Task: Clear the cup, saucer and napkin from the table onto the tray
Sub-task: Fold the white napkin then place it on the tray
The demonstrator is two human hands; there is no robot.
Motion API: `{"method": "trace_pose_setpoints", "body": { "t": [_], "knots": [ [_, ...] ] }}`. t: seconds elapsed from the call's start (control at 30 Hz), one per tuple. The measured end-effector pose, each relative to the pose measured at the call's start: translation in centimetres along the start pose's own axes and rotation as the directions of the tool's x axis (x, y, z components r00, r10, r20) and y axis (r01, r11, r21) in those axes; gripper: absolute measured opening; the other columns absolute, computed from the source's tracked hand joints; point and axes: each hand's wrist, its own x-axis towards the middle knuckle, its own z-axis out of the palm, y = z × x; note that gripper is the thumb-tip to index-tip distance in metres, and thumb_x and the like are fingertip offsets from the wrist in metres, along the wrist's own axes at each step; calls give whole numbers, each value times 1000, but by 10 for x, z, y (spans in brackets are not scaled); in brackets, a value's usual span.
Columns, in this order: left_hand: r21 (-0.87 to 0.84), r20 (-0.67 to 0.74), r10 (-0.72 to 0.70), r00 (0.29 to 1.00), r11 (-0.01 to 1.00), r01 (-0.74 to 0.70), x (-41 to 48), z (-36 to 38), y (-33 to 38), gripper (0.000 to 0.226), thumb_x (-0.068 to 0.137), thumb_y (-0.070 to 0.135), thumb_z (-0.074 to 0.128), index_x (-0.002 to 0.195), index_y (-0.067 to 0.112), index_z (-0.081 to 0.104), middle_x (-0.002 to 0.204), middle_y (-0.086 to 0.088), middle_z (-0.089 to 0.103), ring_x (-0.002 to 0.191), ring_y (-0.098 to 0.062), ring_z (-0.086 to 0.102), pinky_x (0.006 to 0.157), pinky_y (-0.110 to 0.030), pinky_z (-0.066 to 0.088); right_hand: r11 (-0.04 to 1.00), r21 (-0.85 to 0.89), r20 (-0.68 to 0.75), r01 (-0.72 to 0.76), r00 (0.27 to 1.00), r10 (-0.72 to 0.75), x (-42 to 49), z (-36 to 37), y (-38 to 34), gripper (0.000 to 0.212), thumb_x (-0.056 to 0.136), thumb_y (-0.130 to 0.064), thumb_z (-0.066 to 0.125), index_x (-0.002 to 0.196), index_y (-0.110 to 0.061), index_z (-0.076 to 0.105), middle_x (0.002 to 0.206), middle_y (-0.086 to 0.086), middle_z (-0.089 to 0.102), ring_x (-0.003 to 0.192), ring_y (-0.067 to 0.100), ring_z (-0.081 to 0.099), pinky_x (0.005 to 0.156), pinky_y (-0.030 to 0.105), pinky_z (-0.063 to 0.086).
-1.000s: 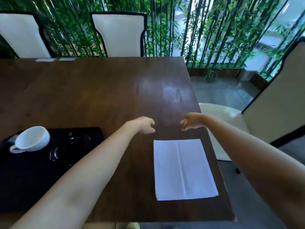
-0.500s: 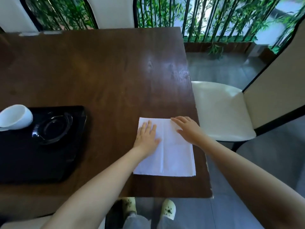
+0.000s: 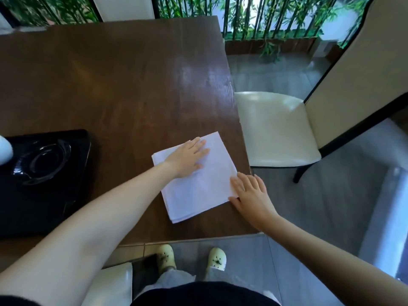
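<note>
Fingers (image 3: 202,149) of the left hand (image 3: 187,159) are spread flat on the folded napkin (image 3: 198,184), which lies near the worktop's (image 3: 121,85) right edge. The right hand (image 3: 249,193) is laid open-fingered at its corner. That corner is best pinched and lifted toward the tray (image 3: 81,138), where the saucer (image 3: 42,162) sits.

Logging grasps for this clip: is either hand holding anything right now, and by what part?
Nothing is gripped. The left hand lies flat on the white folded paper napkin; the right hand touches its right edge.
</note>
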Motion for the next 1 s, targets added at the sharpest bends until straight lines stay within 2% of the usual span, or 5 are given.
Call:
{"method": "trace_pose_setpoints", "body": {
  "t": [0.2, 0.53, 0.67, 0.87, 1.0],
  "knots": [
    [-398, -173, -175, 969, 912, 93, -95, 41, 60, 56, 93, 40, 43, 141, 12, 33, 153, -9, 25, 142, -23, 18, 116, -32, 7, 994, -105, -43, 42, 998, -46, -26, 0, -13, 57, 85, -41, 61, 128, -5, 53, 136, 13, 53, 128, 30, 48, 112, 48, 25],
    [-223, -341, -122, 932, 974, 46, -189, 79, 71, 54, 64, 33, 82, 111, 11, 66, 119, -10, 65, 113, -25, 59, 98, -41, 46, 944, -149, -161, 294, 935, -316, -56, 13, 3, 67, 69, -55, 70, 119, -11, 61, 123, 6, 63, 114, 24, 60, 107, 48, 28],
    [-222, -561, -111, 821, 975, -21, -195, 90, 77, 27, 92, 24, 47, 95, 10, 70, 103, -8, 71, 102, -18, 51, 88, -34, 40, 921, -152, -176, 358, 907, -382, -66, 19, 2, 58, 65, -43, 78, 112, -11, 65, 117, 5, 66, 108, 23, 63, 106, 47, 31],
    [-385, -563, -172, 808, 920, -72, -206, 80, 72, 25, 90, 19, 49, 85, 10, 72, 83, -3, 72, 82, -16, 58, 82, -30, 42, 895, 101, -314, 435, 867, -386, -73, 15, 2, 12, 76, -13, 71, 87, -12, 70, 90, 2, 69, 86, 23, 65, 95, 41, 48],
    [-729, -421, -419, 804, 684, -25, -198, 49, 55, 22, 88, 28, 57, 99, 13, 69, 94, 3, 69, 89, -2, 60, 78, -23, 51, 838, 469, -261, 280, 950, -171, -55, -8, -2, 12, 87, -14, 62, 79, -9, 68, 80, 0, 68, 80, 18, 60, 73, 34, 50]
  ]
}}
